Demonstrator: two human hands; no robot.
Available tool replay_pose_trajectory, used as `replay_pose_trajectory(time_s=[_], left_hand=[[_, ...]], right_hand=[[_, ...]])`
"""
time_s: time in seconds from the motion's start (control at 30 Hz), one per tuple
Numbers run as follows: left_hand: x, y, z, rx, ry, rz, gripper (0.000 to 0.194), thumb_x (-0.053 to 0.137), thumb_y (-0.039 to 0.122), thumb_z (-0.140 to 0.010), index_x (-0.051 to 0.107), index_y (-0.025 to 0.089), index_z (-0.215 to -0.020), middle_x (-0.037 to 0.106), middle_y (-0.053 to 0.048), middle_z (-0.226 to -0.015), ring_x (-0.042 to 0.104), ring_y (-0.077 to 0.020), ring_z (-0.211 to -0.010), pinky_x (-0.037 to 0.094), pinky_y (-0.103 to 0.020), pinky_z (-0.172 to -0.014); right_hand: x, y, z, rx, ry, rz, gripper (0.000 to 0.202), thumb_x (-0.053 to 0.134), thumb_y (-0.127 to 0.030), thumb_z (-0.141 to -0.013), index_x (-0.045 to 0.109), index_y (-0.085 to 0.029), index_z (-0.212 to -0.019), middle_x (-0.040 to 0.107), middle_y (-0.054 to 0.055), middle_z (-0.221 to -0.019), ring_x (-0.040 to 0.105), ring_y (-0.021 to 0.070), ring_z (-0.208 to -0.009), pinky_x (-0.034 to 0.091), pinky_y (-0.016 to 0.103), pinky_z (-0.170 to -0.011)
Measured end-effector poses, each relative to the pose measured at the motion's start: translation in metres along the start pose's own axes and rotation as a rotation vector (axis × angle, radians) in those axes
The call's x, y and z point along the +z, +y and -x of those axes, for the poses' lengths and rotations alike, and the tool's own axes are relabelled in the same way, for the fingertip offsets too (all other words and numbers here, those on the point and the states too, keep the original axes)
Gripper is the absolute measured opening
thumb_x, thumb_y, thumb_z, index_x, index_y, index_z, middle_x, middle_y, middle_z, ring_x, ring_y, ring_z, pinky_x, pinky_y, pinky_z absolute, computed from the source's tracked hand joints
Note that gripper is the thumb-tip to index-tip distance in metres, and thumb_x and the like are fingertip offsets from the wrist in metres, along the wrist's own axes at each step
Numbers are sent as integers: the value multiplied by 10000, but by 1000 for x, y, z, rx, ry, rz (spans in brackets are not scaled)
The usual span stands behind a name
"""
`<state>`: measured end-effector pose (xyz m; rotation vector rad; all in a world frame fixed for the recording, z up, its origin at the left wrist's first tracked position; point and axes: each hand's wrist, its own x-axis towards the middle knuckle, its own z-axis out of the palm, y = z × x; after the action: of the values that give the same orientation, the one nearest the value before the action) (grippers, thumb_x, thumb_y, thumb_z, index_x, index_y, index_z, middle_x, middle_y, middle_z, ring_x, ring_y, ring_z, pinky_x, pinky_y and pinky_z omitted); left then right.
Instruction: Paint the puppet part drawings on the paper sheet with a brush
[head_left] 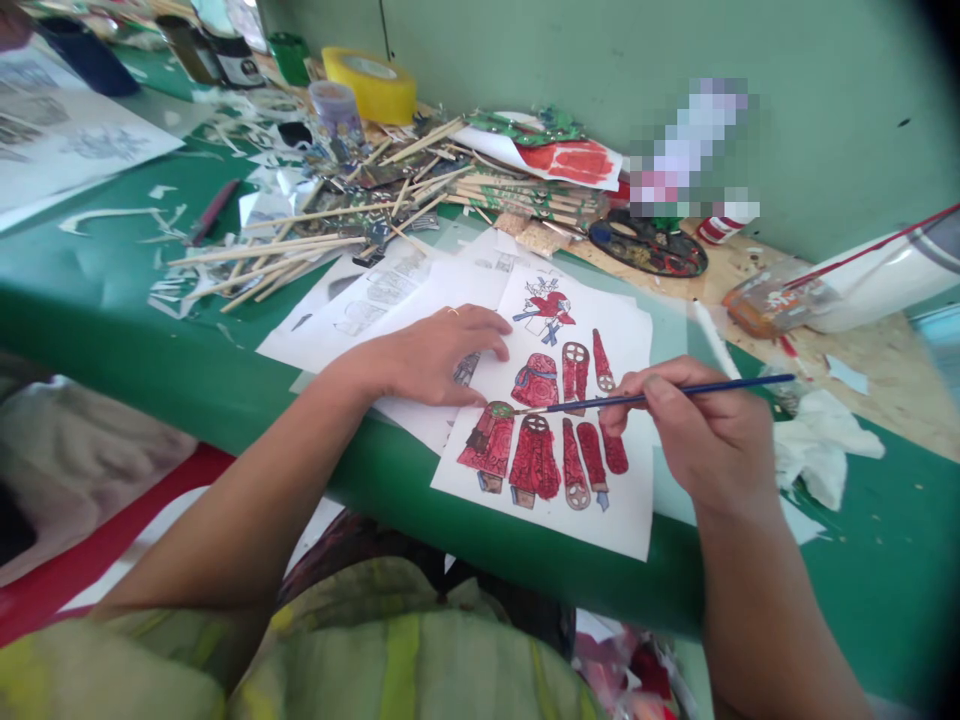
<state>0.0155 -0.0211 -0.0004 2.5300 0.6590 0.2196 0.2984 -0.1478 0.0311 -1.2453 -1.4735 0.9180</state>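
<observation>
A white sheet of paper [480, 470] lies at the table's near edge, printed with puppet-like figure parts painted mostly red. My right hand [694, 425] grips a thin blue paintbrush [720, 385] between thumb and fingers. The brush tip touches a green patch at the top of the lower left painted piece [487, 440]. Spread over the sheet's left side, my left hand [439, 355] rests with its fingers apart and holds nothing. Several other printed sheets [315, 325] lie partly under that hand and forearm.
Wooden sticks [300, 245] and paper scraps pile up at the back, near a yellow tape roll [371, 85]. A dark paint palette [649, 243] sits back right, beside a tipped jar [776, 300]. Crumpled tissue [829, 445] lies right of my right hand.
</observation>
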Motion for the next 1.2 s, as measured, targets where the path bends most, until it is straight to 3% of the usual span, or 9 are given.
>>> replay_pose_trajectory(time_s=[0.23, 0.43, 0.6, 1.2], left_hand=[[0, -1, 1, 0, -5, 2, 474, 745, 445, -829, 635, 224, -1233, 482, -131, -1555, 416, -336, -1453, 330, -489, -1182], [0, -1, 1, -2, -4, 0, 483, 747, 445, -831, 637, 213, -1240, 476, -132, -1559, 406, -329, -1462, 310, -474, -1202], [0, 0, 1, -3, -5, -10, 473, 743, 454, -839, 630, 224, -1237, 476, -124, -1560, 402, -317, -1464, 310, -462, -1200], [0, -1, 1, -10, -13, -3, 481, 744, 464, -838, 633, 224, -1240, 474, -121, -1563, 397, -321, -1469, 304, -459, -1201]], right_hand=[[-3, 6, -3, 7, 54, -110, 171, 674, -364, -948, 711, -214, -876, 704, 26, -733, 707, 199, -638, 577, 344, -562], [3, -2, 0, 54, -6, -18, 175, 602, -313, -1002, 700, -210, -900, 714, 21, -736, 697, 168, -644, 603, 326, -612], [7, -5, -1, 36, -51, 67, 182, 582, -297, -1007, 679, -208, -880, 728, 17, -748, 695, 146, -632, 594, 270, -554], [4, -6, 0, 33, -35, 63, 180, 572, -261, -1015, 684, -204, -886, 731, 12, -745, 697, 140, -634, 594, 272, -579]])
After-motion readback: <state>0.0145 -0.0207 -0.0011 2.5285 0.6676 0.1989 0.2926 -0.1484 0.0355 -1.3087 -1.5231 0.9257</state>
